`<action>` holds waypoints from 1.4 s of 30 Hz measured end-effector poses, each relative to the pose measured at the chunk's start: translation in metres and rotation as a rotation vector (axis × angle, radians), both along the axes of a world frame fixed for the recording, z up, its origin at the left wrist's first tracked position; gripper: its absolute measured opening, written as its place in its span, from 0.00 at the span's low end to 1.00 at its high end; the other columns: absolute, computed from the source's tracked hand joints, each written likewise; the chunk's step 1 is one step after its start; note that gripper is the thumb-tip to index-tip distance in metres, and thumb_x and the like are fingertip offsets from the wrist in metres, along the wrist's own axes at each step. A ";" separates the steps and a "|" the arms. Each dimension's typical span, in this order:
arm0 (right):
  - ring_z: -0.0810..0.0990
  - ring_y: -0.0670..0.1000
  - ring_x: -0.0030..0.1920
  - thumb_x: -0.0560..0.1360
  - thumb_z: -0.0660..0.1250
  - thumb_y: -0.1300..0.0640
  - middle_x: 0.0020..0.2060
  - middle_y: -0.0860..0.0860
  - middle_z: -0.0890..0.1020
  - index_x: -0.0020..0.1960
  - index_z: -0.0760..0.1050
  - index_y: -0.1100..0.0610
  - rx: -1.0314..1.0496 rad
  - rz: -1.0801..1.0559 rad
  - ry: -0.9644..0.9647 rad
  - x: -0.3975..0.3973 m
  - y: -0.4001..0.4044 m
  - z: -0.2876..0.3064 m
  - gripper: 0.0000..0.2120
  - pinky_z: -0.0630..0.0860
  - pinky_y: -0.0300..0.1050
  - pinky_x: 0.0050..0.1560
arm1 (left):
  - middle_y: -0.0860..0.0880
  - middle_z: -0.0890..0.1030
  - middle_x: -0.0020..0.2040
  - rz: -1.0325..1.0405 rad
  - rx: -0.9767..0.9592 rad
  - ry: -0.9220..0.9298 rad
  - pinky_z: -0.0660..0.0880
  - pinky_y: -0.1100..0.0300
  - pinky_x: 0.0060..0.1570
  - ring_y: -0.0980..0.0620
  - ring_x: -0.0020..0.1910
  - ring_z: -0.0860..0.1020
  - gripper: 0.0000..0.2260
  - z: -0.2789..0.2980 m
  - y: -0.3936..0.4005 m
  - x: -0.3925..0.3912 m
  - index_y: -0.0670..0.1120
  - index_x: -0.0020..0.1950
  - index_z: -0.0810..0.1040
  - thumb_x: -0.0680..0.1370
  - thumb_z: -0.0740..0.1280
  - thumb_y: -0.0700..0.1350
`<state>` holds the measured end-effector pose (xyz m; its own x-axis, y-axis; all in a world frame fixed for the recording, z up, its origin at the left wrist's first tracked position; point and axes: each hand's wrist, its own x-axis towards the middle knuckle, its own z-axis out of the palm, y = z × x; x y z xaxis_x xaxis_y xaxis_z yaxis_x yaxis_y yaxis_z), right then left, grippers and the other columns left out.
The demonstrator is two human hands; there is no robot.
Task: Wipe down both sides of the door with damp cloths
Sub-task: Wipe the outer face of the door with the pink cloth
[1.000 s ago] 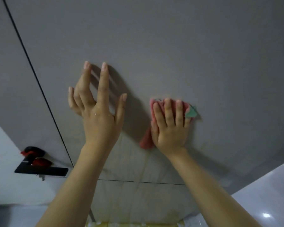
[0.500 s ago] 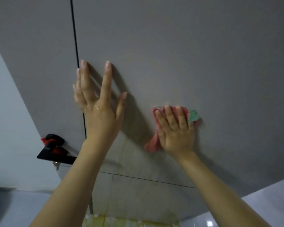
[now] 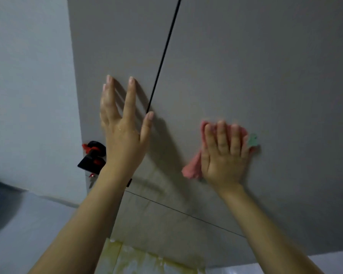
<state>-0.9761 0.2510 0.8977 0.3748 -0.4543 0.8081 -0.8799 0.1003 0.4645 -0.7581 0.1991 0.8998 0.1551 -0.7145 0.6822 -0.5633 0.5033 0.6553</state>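
Head cam looked up both forearms; the right hand (image 3: 225, 155) lay flat with straight fingers, pressing a pink cloth (image 3: 192, 169) onto the grey door (image 3: 246, 66), probably to keep wiping pressure even; the left hand (image 3: 123, 123), splayed and empty, braced near the black groove (image 3: 162, 56); the handle (image 3: 92, 158) looked blurry.

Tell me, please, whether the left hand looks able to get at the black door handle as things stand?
Probably yes: the left hand is open with fingers straight and holds nothing, and the black door handle sits just beside its wrist with nothing between them.
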 end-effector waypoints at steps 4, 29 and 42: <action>0.45 0.55 0.75 0.79 0.51 0.48 0.76 0.51 0.50 0.76 0.52 0.51 -0.001 0.010 -0.069 0.053 -0.034 0.004 0.27 0.41 0.55 0.73 | 0.37 0.49 0.77 -0.019 0.010 0.041 0.51 0.48 0.75 0.42 0.77 0.48 0.27 -0.010 -0.007 0.013 0.47 0.77 0.56 0.81 0.59 0.54; 0.45 0.53 0.76 0.69 0.55 0.47 0.76 0.50 0.54 0.76 0.55 0.55 0.352 0.111 0.374 0.142 -0.076 -0.023 0.36 0.34 0.52 0.73 | 0.52 0.43 0.77 -0.003 0.327 0.068 0.50 0.60 0.72 0.59 0.75 0.44 0.31 -0.102 -0.004 0.072 0.53 0.75 0.39 0.81 0.58 0.51; 0.50 0.55 0.75 0.76 0.56 0.55 0.76 0.53 0.53 0.77 0.53 0.55 0.326 0.138 0.538 0.128 -0.066 -0.023 0.30 0.42 0.54 0.73 | 0.52 0.47 0.75 -0.030 0.135 -0.038 0.64 0.51 0.71 0.50 0.75 0.55 0.31 -0.135 -0.006 0.080 0.52 0.74 0.39 0.81 0.59 0.48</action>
<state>-0.8481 0.1851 0.8749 0.7617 -0.5637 0.3196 -0.5103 -0.2178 0.8320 -0.6781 0.1935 0.7649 0.1081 -0.8042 0.5844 -0.5749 0.4290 0.6967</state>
